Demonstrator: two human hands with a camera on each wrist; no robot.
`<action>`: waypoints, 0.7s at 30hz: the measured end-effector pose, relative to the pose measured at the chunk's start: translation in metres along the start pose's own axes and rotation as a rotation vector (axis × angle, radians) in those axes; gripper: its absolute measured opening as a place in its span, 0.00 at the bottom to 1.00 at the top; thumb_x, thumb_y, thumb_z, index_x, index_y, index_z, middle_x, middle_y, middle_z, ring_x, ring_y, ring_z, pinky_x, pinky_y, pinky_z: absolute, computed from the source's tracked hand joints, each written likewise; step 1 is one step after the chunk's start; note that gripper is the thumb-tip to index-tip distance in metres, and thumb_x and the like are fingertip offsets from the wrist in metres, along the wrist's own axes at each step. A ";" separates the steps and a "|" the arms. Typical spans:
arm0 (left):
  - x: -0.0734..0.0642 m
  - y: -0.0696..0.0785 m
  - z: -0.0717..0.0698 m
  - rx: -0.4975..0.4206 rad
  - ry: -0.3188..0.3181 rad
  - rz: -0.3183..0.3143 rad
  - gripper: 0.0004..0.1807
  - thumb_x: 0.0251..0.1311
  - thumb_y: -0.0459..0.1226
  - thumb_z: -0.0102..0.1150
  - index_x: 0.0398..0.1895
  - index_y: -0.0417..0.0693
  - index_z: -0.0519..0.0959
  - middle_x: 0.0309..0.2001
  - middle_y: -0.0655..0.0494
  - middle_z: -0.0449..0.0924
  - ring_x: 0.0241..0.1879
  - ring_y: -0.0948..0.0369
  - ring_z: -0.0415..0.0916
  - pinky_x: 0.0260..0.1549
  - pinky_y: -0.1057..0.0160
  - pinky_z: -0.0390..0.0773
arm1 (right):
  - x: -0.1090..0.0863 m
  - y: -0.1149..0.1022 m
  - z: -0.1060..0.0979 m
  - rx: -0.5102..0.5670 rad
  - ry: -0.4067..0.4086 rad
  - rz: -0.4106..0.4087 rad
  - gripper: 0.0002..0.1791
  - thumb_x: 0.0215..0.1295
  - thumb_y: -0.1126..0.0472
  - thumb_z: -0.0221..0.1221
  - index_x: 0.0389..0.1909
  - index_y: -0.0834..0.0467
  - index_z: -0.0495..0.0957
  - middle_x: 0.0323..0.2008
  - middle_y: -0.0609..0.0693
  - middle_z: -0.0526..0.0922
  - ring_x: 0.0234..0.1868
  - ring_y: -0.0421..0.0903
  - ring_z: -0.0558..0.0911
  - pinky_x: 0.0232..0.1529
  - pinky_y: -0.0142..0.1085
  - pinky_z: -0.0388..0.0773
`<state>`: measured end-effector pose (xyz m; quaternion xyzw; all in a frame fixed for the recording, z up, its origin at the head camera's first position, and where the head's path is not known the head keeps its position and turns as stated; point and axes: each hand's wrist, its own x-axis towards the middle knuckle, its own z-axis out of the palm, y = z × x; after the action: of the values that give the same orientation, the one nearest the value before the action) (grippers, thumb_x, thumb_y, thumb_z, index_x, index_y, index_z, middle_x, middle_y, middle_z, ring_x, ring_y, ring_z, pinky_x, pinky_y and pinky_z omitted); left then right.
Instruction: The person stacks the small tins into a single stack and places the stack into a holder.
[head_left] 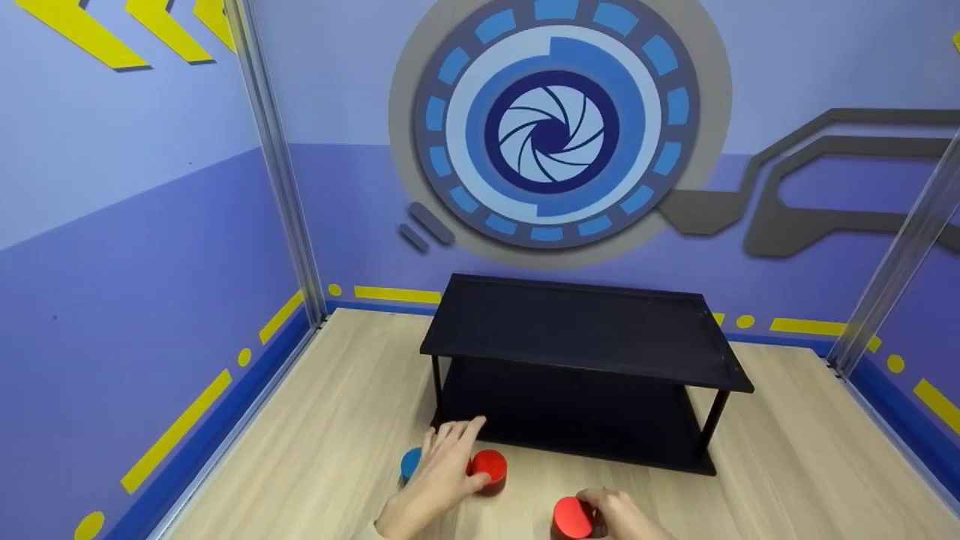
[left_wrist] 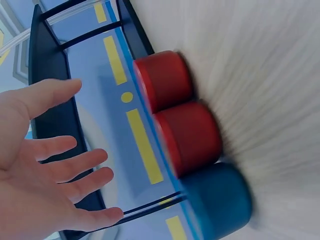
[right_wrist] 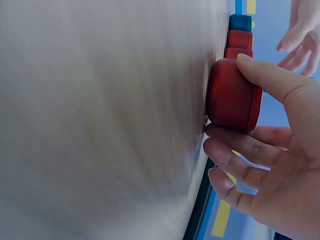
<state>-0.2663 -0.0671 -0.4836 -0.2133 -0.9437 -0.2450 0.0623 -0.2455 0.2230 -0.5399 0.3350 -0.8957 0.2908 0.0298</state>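
My left hand hovers with spread fingers over a row of round canisters. In the left wrist view a red canister, a second red canister and a blue canister stand side by side, with a gap between them and the hand. From the head camera, that hand hides most of the middle red one. My right hand holds another red canister at the front, thumb on one side and forefinger on the other. It stands apart from the row, on or very near the tabletop.
A black two-tier shelf stands behind the canisters on the wood-grain table. Its lower tier lies close to the left fingertips in the head view. Blue-purple panels with metal corner posts enclose the table.
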 end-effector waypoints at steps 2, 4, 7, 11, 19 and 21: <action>0.002 -0.002 0.004 0.000 -0.037 -0.013 0.42 0.45 0.46 0.66 0.65 0.51 0.58 0.60 0.51 0.65 0.60 0.50 0.58 0.59 0.39 0.49 | -0.003 0.002 -0.002 0.014 -0.014 0.006 0.31 0.43 0.43 0.66 0.40 0.63 0.76 0.30 0.47 0.80 0.29 0.32 0.75 0.27 0.27 0.74; 0.004 -0.004 0.008 0.006 -0.061 -0.023 0.44 0.43 0.47 0.67 0.65 0.49 0.59 0.61 0.48 0.65 0.61 0.48 0.56 0.60 0.38 0.47 | -0.006 0.004 -0.005 0.044 -0.038 0.030 0.29 0.43 0.44 0.66 0.40 0.63 0.76 0.30 0.46 0.80 0.28 0.31 0.75 0.27 0.27 0.74; 0.007 -0.008 0.015 0.032 -0.078 -0.026 0.46 0.39 0.48 0.69 0.64 0.47 0.59 0.61 0.45 0.63 0.63 0.46 0.54 0.60 0.38 0.45 | -0.010 0.007 -0.009 0.091 -0.071 0.064 0.29 0.44 0.47 0.66 0.41 0.64 0.76 0.31 0.47 0.81 0.27 0.31 0.75 0.27 0.28 0.74; 0.011 -0.014 0.022 0.044 -0.095 -0.027 0.47 0.37 0.48 0.70 0.63 0.46 0.60 0.61 0.44 0.63 0.64 0.44 0.52 0.60 0.37 0.42 | -0.015 0.010 -0.012 0.099 -0.079 0.077 0.30 0.44 0.47 0.66 0.43 0.65 0.75 0.31 0.47 0.82 0.26 0.30 0.75 0.27 0.28 0.75; 0.015 -0.022 0.029 0.058 -0.097 -0.029 0.46 0.36 0.48 0.71 0.61 0.46 0.63 0.60 0.46 0.66 0.64 0.44 0.52 0.59 0.35 0.39 | -0.015 0.009 -0.014 0.055 -0.079 0.129 0.35 0.42 0.41 0.65 0.44 0.65 0.75 0.34 0.49 0.82 0.29 0.31 0.76 0.30 0.29 0.76; 0.015 -0.022 0.031 0.066 -0.093 -0.025 0.45 0.35 0.48 0.71 0.61 0.46 0.64 0.59 0.47 0.68 0.64 0.44 0.52 0.59 0.35 0.39 | -0.014 0.008 -0.013 0.047 -0.083 0.136 0.35 0.42 0.41 0.65 0.44 0.65 0.75 0.34 0.49 0.82 0.29 0.32 0.76 0.30 0.30 0.76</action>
<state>-0.2899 -0.0641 -0.5167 -0.2105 -0.9558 -0.2042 0.0223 -0.2414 0.2436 -0.5366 0.2858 -0.9098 0.2990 -0.0353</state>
